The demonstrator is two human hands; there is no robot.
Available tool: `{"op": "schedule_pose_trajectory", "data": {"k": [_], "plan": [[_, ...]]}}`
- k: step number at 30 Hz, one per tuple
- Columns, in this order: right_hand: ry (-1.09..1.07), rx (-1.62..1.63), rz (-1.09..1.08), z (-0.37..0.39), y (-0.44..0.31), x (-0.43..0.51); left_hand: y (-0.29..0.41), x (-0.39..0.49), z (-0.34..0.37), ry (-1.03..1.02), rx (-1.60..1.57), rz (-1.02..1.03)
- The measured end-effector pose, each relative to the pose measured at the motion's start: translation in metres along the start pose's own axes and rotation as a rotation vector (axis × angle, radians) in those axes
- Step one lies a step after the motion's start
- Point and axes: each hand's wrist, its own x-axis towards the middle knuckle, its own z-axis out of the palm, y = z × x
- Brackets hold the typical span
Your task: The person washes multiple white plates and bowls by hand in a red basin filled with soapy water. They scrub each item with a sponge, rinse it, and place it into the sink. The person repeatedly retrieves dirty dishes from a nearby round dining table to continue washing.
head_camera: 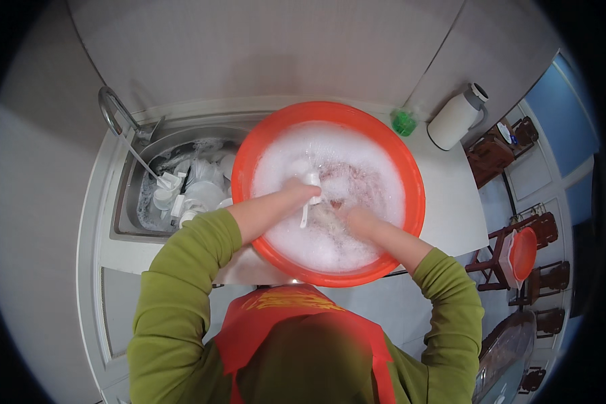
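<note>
A large orange plastic basin (247, 156) full of sudsy water stands on the counter in front of me. Over its middle, my left hand (303, 191) grips a white plastic item (312, 180); a slim white handle (304, 216) points down from it toward me. My right hand (357, 220) is partly sunk in the foam just to the right, its fingers hidden by suds. A small reddish-brown thing (336, 204) shows between the hands, too blurred to name. Whether the right hand holds anything cannot be told.
At the left, a curved metal faucet (112, 108) runs water into a steel sink (126, 202) holding white plastic pieces (202, 194). Behind the basin's right side are a green object (403, 122) and a white vacuum jug (453, 118). Wooden chairs (540, 283) stand farther right.
</note>
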Motion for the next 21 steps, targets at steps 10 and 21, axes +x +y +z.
{"op": "schedule_pose_trajectory", "data": {"k": [10,21], "plan": [[0.212,0.625,0.407,-0.022,-0.013,0.058,-0.007,0.003,0.009,-0.371,-0.272,-0.078],[0.125,-0.165,-0.023,-0.012,-0.046,0.067,0.047,-0.059,-0.167,-0.381,-1.020,0.039]]}}
